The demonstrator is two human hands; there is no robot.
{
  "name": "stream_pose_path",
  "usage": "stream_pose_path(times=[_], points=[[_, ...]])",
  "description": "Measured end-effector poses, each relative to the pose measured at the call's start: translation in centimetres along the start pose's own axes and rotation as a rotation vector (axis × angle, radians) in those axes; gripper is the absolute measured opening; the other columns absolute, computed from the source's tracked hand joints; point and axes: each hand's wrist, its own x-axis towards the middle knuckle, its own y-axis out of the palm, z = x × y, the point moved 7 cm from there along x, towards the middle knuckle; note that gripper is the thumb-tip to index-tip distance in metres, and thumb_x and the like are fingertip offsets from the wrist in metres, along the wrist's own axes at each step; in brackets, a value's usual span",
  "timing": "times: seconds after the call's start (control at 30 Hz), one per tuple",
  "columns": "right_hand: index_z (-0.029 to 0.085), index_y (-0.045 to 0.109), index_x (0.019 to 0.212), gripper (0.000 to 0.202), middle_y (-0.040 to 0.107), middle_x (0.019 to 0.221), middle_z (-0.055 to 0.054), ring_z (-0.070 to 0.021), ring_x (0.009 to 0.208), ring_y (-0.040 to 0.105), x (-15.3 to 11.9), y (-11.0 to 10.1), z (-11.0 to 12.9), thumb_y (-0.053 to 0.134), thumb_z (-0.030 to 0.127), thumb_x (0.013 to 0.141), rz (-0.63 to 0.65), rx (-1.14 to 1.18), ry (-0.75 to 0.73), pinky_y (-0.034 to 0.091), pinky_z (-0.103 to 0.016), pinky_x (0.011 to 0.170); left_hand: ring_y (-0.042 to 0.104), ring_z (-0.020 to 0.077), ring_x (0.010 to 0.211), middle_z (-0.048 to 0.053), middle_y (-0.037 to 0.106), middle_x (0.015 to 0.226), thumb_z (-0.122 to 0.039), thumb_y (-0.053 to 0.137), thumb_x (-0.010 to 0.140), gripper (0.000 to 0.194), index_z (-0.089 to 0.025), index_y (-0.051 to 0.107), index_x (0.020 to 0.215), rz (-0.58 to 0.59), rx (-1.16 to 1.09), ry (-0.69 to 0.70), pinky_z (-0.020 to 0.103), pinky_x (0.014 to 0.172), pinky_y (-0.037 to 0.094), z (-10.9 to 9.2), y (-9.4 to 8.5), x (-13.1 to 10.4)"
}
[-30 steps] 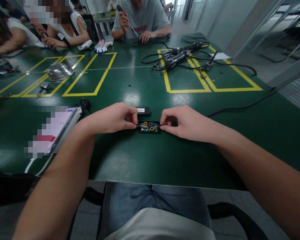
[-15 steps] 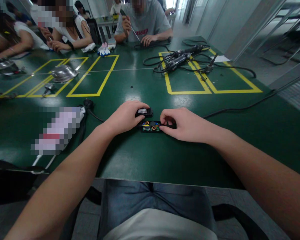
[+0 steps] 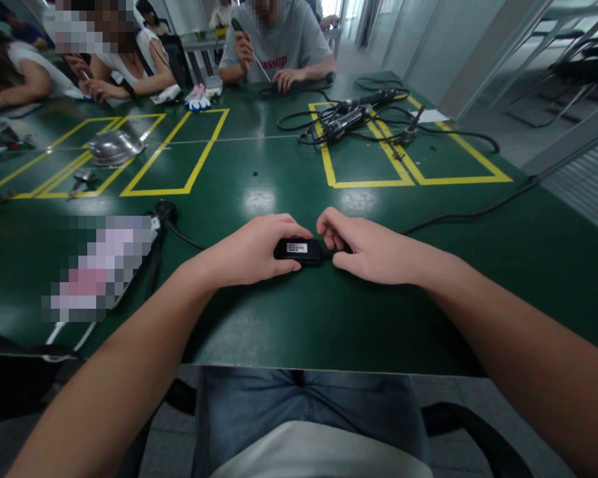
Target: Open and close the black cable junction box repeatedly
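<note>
In front of me on the table lies a small black plastic case, its cover [image 3: 298, 249] turned label up, with a white sticker on top. The cover sits over the base, and the circuit board inside is hidden. My left hand [image 3: 259, 251] grips the cover from the left, thumb on the near edge and fingers along the far edge. At the case's right end, my right hand [image 3: 361, 245] is curled around the black cable [image 3: 327, 255], which passes between its thumb and fingers. Whether the cover is fully seated I cannot tell.
The cable runs off right across the green table [image 3: 279, 325]; its plug [image 3: 166, 211] lies left. A blurred pink package [image 3: 102, 265] is near the left edge. Farther off are a metal housing [image 3: 114, 147], black corded tools [image 3: 346, 123], gloves [image 3: 198, 98] and co-workers.
My left hand has brought the cover toward me onto the base, covering the exposed circuit board. My right hand has shifted slightly right, from the base's end to the cable. The view has turned slightly.
</note>
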Motion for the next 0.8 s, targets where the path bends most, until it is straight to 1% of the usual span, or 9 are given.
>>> stream_pose_path(times=[0.07, 0.13, 0.23, 0.33, 0.5, 0.63, 0.8], points=[[0.028, 0.048, 0.11, 0.04, 0.065, 0.091, -0.001, -0.027, 0.083, 0.062, -0.1, 0.3, 0.3, 0.069, 0.021, 0.077, 0.006, -0.063, -0.01, 0.043, -0.038, 0.075, 0.078, 0.0288, 0.119, 0.009, 0.081, 0.131, -0.024, 0.082, 0.094, 0.043, -0.022, 0.081, 0.138, 0.012, 0.023, -0.017, 0.043, 0.111, 0.059, 0.2, 0.3, 0.1], [0.028, 0.051, 0.112, 0.041, 0.066, 0.093, -0.002, -0.0278, 0.084, 0.063, -0.2, 0.5, 0.7, 0.074, 0.025, 0.078, 0.008, -0.092, -0.021, 0.043, -0.038, 0.076, 0.077, 0.0286, 0.118, 0.009, 0.081, 0.13, -0.024, 0.083, 0.095, 0.045, -0.023, 0.08, 0.139, 0.02, 0.047, -0.031, 0.043, 0.111, 0.059, 0.4, 0.4, 0.2], [0.027, 0.055, 0.114, 0.039, 0.069, 0.094, -0.003, -0.0279, 0.085, 0.065, -0.1, 0.7, 0.9, 0.08, 0.035, 0.085, -0.02, -0.106, -0.035, 0.043, -0.037, 0.077, 0.077, 0.0285, 0.114, 0.008, 0.081, 0.123, -0.024, 0.084, 0.094, 0.042, -0.023, 0.081, 0.136, 0.035, 0.101, -0.047, 0.042, 0.109, 0.059, 0.5, 0.4, 0.2], [0.026, 0.057, 0.11, 0.035, 0.072, 0.096, -0.005, -0.0272, 0.085, 0.067, 0.1, 0.9, 0.9, 0.081, 0.044, 0.092, -0.036, -0.139, -0.04, 0.043, -0.036, 0.076, 0.076, 0.0293, 0.112, 0.008, 0.08, 0.119, -0.024, 0.085, 0.095, 0.041, -0.021, 0.083, 0.136, 0.031, 0.15, -0.048, 0.042, 0.108, 0.058, 0.4, 0.3, 0.2], [0.025, 0.057, 0.103, 0.03, 0.075, 0.097, -0.005, -0.0245, 0.083, 0.068, 0.5, 1.2, 0.4, 0.081, 0.042, 0.095, -0.046, -0.144, -0.033, 0.043, -0.034, 0.074, 0.075, 0.028, 0.11, 0.008, 0.08, 0.118, -0.023, 0.086, 0.096, 0.041, -0.02, 0.084, 0.137, 0.044, 0.151, -0.057, 0.04, 0.107, 0.057, 0.4, 0.3, 0.3], [0.025, 0.059, 0.103, 0.029, 0.075, 0.095, -0.004, -0.0241, 0.082, 0.068, 0.5, 1.2, 0.2, 0.081, 0.042, 0.096, -0.055, -0.126, -0.039, 0.043, -0.033, 0.073, 0.075, 0.0264, 0.108, 0.006, 0.081, 0.118, -0.023, 0.088, 0.096, 0.042, -0.021, 0.083, 0.137, 0.059, 0.122, -0.057, 0.038, 0.105, 0.057, 0.5, 0.4, 0.3], [0.025, 0.059, 0.103, 0.03, 0.075, 0.095, -0.004, -0.024, 0.082, 0.068, 0.5, 1.4, 0.3, 0.084, 0.041, 0.094, -0.057, -0.141, -0.045, 0.043, -0.033, 0.073, 0.075, 0.0279, 0.112, 0.007, 0.081, 0.12, -0.022, 0.087, 0.097, 0.041, -0.021, 0.082, 0.138, 0.039, 0.179, -0.037, 0.04, 0.108, 0.056, 0.2, 0.5, 0.3]])
